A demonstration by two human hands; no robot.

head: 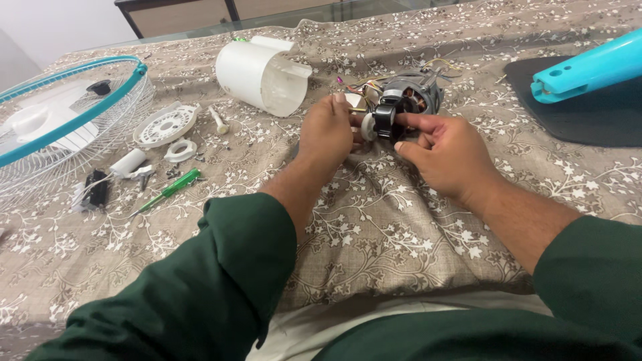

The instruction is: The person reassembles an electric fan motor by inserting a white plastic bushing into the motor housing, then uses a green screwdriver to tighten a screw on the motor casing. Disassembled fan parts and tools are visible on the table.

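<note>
On floral cloth over the desk, centre-right: fan motor clamped between both hands, left hand and right hand gripping its black front part; white housing just beside, green screwdriver well apart.

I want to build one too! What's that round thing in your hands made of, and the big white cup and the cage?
The fan motor looks like grey metal with coppery wire coils inside, plus a black plastic part. The white housing looks like smooth, slightly glossy plastic. The fan guard seems thin white-coated wire with a teal rim, probably plastic.
</note>
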